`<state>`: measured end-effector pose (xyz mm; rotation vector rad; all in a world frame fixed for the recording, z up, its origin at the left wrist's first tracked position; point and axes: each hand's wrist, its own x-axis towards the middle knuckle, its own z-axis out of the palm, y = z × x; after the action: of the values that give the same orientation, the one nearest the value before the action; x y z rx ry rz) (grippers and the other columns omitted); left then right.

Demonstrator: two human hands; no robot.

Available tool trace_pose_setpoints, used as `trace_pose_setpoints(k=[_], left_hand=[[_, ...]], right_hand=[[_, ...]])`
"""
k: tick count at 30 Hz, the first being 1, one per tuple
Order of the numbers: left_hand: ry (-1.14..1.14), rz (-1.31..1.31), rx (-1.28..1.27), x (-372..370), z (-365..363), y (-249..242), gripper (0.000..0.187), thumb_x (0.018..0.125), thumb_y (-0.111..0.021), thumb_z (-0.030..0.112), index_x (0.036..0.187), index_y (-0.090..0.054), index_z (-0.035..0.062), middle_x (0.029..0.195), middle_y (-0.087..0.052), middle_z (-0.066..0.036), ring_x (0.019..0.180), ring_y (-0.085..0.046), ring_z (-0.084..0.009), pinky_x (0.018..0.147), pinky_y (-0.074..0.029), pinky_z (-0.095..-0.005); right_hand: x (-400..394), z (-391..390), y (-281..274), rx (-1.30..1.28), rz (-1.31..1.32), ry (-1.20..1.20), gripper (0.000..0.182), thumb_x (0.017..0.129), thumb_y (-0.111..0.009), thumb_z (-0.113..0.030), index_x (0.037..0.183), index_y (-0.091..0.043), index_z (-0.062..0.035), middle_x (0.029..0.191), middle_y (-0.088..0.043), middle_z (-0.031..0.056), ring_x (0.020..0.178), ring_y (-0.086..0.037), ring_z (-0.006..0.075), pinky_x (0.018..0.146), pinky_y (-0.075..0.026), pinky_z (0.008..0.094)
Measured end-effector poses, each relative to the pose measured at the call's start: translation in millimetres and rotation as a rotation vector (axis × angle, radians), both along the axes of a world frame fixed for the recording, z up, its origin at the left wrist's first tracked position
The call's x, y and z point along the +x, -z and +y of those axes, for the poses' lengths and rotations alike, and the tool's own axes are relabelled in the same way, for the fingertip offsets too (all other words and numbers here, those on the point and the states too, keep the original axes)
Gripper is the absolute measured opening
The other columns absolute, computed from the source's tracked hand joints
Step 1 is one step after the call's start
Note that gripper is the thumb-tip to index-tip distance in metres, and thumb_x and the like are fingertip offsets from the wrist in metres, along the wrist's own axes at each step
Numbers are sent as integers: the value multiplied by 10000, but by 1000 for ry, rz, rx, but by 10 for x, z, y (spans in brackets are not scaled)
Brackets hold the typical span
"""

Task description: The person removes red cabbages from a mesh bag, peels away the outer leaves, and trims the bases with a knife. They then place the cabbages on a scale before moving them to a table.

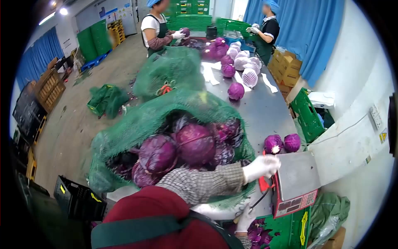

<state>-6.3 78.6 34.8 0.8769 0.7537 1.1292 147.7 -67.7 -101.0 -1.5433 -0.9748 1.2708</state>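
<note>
My left hand (263, 167), white-gloved below a checked sleeve, reaches across to the left edge of the scale (296, 174). Its fingers are closed; what they hold, if anything, is too small to tell. Lower down, my right hand (246, 218), also gloved, grips a knife (260, 199) whose dark, narrow blade points up toward a red object (264, 184) beside the scale. Just beyond my left hand sit two purple cabbages (273, 144) (292, 142). Left of it, a green mesh sack (120, 135) lies open around several large purple cabbages (195, 144).
Purple leaves (259, 234) lie in a green crate (286, 232) below the scale. Netted cabbages (249, 77) and white strips (269, 83) are farther along the table (259, 110). Another sack (170, 70) stands behind. Two people (155, 31) (267, 35) work at the far end.
</note>
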Motion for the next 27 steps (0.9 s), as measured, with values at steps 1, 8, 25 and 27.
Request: trace_pose_setpoints(k=[1,8,25,27], left_hand=[[53,171,69,-165,-313,-91,348,900,-655,236,1180,-600,39,1087,-655,-75,887,-634,-127,744,-535,-280],[-406,1314,651,-1845,-1273,-1154,607,783,-745,371,1200,-573,-34,1167,-611,-200,1069,-592,-329,958,-458,-388],[36,1411,70,-2629,-726,-968,1168,656,-583,814,1363,-409,-99,1444,-377,-278,1340,-394,-342,1115,-311,-380],[67,1419,-99,-2570,-758,-992,1223,621,-585,839,1362,-398,-115,1450,-362,-287,1344,-387,-358,1117,-309,-384]], right_hand=[[0,-61,-62,28,29,0,249,980,-537,-240,952,-502,5,701,-629,102,433,-540,141,391,-423,281],[-42,-1031,-32,29,441,-455,316,968,-541,-223,1174,-518,16,766,-629,104,525,-544,136,492,-425,246],[-1816,780,-725,-83,666,-608,167,932,-592,-216,990,-598,-59,947,-625,52,911,-614,196,838,-517,394],[-1876,825,-652,-62,699,-616,118,923,-610,-207,933,-602,-90,876,-619,37,875,-614,197,794,-529,407]])
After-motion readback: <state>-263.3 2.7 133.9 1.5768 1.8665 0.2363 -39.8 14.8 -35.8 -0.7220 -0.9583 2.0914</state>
